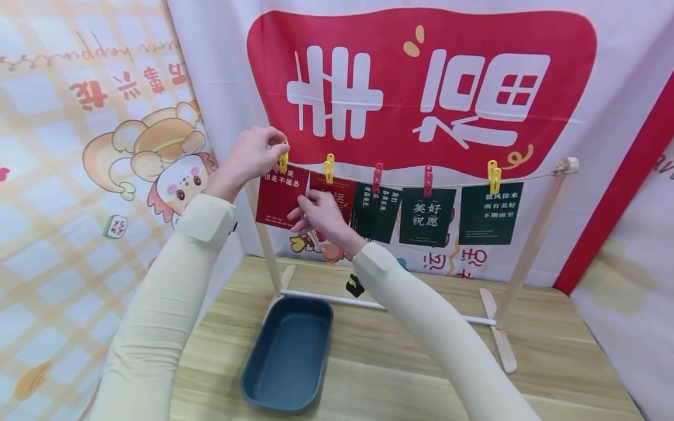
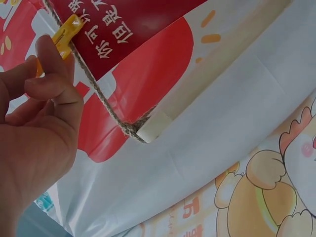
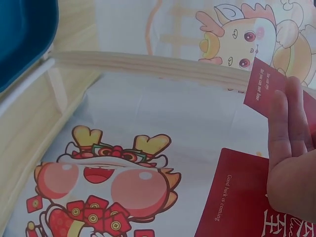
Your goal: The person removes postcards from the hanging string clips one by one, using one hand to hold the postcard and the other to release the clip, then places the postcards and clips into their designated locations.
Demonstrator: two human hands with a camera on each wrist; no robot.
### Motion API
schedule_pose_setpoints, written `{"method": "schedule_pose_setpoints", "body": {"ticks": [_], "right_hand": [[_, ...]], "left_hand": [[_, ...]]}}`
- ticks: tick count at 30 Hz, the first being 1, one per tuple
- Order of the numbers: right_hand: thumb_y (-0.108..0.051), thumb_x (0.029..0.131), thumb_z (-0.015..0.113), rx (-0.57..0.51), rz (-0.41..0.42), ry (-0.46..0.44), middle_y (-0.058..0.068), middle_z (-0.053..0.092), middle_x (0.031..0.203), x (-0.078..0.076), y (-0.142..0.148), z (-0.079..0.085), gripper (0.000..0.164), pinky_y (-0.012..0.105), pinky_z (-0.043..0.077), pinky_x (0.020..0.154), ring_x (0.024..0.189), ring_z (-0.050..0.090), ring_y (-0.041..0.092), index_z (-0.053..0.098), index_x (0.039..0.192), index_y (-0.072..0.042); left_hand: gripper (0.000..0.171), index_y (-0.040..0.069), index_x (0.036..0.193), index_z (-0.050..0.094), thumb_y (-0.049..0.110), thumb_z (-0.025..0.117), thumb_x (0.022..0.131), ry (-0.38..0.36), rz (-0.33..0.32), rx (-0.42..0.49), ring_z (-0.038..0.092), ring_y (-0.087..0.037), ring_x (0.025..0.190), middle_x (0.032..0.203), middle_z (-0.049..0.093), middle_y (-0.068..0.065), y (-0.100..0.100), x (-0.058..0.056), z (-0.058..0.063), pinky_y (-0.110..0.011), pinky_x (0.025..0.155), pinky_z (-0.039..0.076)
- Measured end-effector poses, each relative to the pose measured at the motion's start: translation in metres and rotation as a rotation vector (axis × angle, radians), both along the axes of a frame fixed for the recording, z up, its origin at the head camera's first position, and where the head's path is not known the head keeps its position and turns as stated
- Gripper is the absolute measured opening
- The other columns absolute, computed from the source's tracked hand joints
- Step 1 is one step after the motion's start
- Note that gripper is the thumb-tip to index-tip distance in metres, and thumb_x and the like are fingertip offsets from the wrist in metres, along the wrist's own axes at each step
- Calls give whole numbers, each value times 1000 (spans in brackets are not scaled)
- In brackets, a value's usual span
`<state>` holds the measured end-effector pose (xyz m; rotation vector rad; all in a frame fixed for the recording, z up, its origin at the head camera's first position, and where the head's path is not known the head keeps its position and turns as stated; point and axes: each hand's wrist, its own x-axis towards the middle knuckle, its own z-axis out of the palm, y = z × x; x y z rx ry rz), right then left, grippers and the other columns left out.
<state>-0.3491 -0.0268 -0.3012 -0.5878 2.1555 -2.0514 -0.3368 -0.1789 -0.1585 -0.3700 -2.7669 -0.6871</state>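
My left hand [image 1: 247,155] pinches a yellow clothespin [image 2: 74,24] at the left part of a twine line [image 2: 101,96]. The clothespin's front end overlaps the top edge of a red card [image 1: 281,202] with white lettering, which hangs below the line. My right hand [image 1: 325,217] is raised beside that card, fingers extended, and holds nothing. In the right wrist view its fingers overlap the red card; whether they touch it I cannot tell. Behind this hand hangs a second red card [image 1: 343,196], partly hidden, under another yellow clothespin [image 1: 329,169].
Dark green cards [image 1: 487,219] hang farther right under red and yellow clothespins. The line is tied to a wooden stand with two posts [image 1: 537,240] and a white crossbar [image 1: 363,302]. An empty blue-grey tray [image 1: 286,356] sits on the wooden table [image 1: 389,380]. A printed cloth [image 1: 400,76] hangs behind.
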Motion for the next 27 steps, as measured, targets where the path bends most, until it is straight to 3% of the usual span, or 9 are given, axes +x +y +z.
{"method": "schedule_pose_setpoints", "body": {"ticks": [13,20,27], "right_hand": [[-31,100,56,15,-33,0,10,72,91,3,3,3,26,44,60,76,73,73,28,59,118,-12],[-31,99,57,12,-33,-9,11,72,90,4,2,5,26,48,58,79,72,73,28,59,117,-13],[-32,99,58,34,-29,-22,12,72,89,6,2,2,25,43,60,77,72,72,28,60,115,-13]], "left_hand": [[40,11,130,62,32,61,95,101,-26,20,60,-26,104,126,62,-12,-2,1,-2,-43,90,57],[35,13,125,66,32,61,96,90,-16,86,62,-24,98,116,67,-11,-4,1,2,-37,84,56],[34,14,123,68,34,62,96,89,-17,140,66,-24,95,112,69,-10,-5,1,2,-29,77,53]]}}
